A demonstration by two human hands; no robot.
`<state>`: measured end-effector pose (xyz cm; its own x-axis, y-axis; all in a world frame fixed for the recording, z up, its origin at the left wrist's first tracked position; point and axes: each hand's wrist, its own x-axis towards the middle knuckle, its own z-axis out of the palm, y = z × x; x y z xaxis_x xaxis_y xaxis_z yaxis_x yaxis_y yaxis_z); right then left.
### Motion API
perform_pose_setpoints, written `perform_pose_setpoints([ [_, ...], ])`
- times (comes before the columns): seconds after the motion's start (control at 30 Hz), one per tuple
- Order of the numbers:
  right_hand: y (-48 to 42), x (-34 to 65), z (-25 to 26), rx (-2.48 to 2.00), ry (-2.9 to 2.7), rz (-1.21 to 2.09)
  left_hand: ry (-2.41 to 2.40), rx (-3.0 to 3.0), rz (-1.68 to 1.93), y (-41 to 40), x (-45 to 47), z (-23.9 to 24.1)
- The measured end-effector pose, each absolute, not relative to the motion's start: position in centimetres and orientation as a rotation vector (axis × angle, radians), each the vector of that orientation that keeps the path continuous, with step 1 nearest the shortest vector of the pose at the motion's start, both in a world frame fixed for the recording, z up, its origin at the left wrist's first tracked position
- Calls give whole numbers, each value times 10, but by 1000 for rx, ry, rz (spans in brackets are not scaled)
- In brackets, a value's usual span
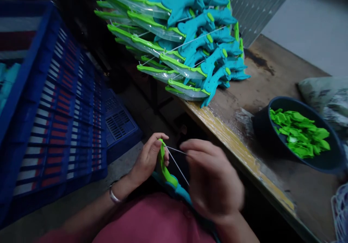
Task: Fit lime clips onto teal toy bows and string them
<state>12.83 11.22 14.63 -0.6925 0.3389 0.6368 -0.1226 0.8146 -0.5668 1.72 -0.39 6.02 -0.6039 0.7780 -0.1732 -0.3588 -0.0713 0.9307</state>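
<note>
My left hand (148, 158) is closed round the green tip of a toy bow (165, 170) with a teal grip, held over my lap. My right hand (212, 179) pinches the bow's thin white string (176, 163) close to that tip; the hand is a little blurred. The string runs from the tip down toward the teal part. On the wooden table (244, 152) at the top lies a stack of several finished green and teal toy bows (185, 44). A dark bowl (261, 127) full of small green plastic parts (299, 132) stands at the right.
Stacked blue plastic crates (54, 101) fill the left side, on the concrete floor. A pale bag (326, 94) lies behind the bowl. A white mesh basket (341, 210) shows at the right edge. A grey ribbed panel (255, 7) leans behind the stack.
</note>
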Motion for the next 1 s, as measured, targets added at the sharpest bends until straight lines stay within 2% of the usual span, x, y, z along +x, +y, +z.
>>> perform_pose_setpoints([
  [0.1, 122, 134, 155, -274, -2045, 894, 1362, 667, 1776, -2, 11, 66],
  [0.2, 131, 124, 137, -330, -1952, 986, 1194, 812, 1735, -3, 6, 70],
  [0.3, 138, 114, 115, -410, -1911, 1053, 987, 779, 1775, -2, 6, 69],
  [0.4, 141, 116, 109, -433, -1933, 1059, 1010, 703, 1834, 1, 11, 66],
  [0.6, 134, 132, 126, -115, -2273, 1190, 1199, 584, 1836, 9, 13, 63],
  [0.73, 128, 124, 119, -245, -2103, 1450, 1123, 598, 1844, 12, 12, 66],
  [0.93, 125, 111, 95, -496, -1616, 2130, 1012, 601, 1818, 12, 9, 70],
  [1.0, 125, 110, 90, -487, -1554, 2223, 996, 587, 1825, 12, 8, 69],
])
